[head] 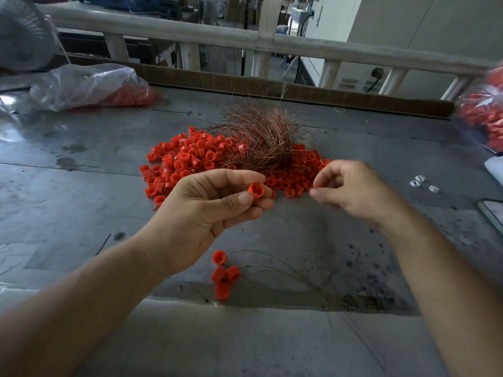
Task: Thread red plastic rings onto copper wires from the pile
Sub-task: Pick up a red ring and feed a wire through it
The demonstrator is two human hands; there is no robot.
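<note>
Left hand [206,210] pinches a red ring [256,191], bore turned toward the right hand [351,190], whose closed fingertips presumably pinch a copper wire too thin to confirm.

Landmark: pile of plastic rings [190,159], mid-table [81,213]. Tangle of copper wires [261,131] lies on the pile's rear right part. Left hand [201,210] and right hand [351,189] sit in front of the pile, above the table; one ring [255,190] between left fingertips. Four threaded rings [223,276] lie nearer the front edge. Plastic bag [89,85] behind-left of pile; second bag [481,115] far right. Three small clips [422,183] right of pile. Railing [217,36] behind.
</note>
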